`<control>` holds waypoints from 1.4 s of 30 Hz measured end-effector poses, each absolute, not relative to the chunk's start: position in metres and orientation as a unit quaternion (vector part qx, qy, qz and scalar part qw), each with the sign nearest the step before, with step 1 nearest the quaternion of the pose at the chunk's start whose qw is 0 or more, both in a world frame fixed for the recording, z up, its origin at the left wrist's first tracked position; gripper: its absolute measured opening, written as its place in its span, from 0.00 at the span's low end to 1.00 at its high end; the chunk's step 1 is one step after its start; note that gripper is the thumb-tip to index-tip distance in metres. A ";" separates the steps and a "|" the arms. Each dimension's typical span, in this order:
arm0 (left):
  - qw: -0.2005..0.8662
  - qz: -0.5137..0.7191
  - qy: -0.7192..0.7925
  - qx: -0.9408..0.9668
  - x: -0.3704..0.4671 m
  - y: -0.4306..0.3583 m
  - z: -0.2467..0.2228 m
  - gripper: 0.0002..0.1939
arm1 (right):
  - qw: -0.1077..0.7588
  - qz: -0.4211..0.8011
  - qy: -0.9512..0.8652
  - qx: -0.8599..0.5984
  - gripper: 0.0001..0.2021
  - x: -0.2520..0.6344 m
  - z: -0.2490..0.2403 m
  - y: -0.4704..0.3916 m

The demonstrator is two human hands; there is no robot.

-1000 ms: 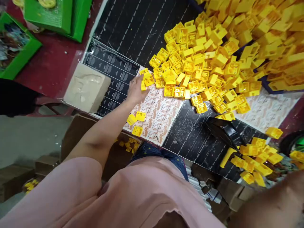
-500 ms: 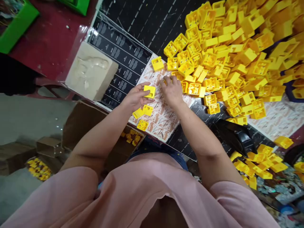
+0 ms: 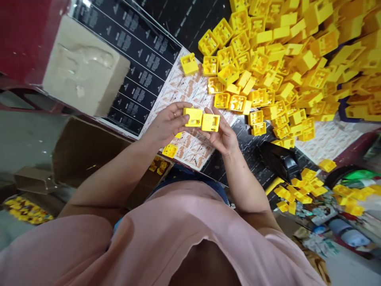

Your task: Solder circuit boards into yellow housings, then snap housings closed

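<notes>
My left hand (image 3: 166, 125) grips a small yellow plastic case (image 3: 193, 117), thumb on its near face. Side by side with it, a second yellow plastic case (image 3: 210, 122) is held in the fingers of my right hand (image 3: 224, 137). Both show a face with tiny holes and a rectangular cutout; whether they touch cannot be made out. Below the hands, a loose yellow case (image 3: 170, 150) lies on the patterned sheet (image 3: 195, 149), and another is partly hidden by my left hand.
A large heap of yellow cases (image 3: 262, 59) covers the table's right side. At left stands a pale block (image 3: 86, 65) with a hollowed top. A black object (image 3: 281, 161) lies at lower right. An open cardboard box (image 3: 86, 151) sits below the table edge.
My right hand has come away from the edge of the heap with a yellow case and turned palm up beside my left hand. The camera view has shifted.
</notes>
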State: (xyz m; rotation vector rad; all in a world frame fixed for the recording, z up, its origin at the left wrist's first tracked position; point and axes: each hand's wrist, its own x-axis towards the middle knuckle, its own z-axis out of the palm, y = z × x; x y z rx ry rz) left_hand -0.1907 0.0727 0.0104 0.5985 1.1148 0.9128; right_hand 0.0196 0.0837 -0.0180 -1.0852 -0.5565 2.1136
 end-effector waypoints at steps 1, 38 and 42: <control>0.709 0.409 0.503 0.277 -0.188 0.072 0.011 0.27 | 0.346 0.813 -0.213 -0.418 0.25 0.020 -0.019 0.084; 0.595 0.274 0.587 0.476 -0.204 0.068 0.007 0.21 | 0.303 0.762 -0.316 -0.476 0.29 0.014 -0.036 0.061; 0.427 0.185 0.605 0.646 -0.243 0.096 -0.005 0.24 | 0.210 0.527 -0.655 -0.499 0.24 0.004 -0.027 0.083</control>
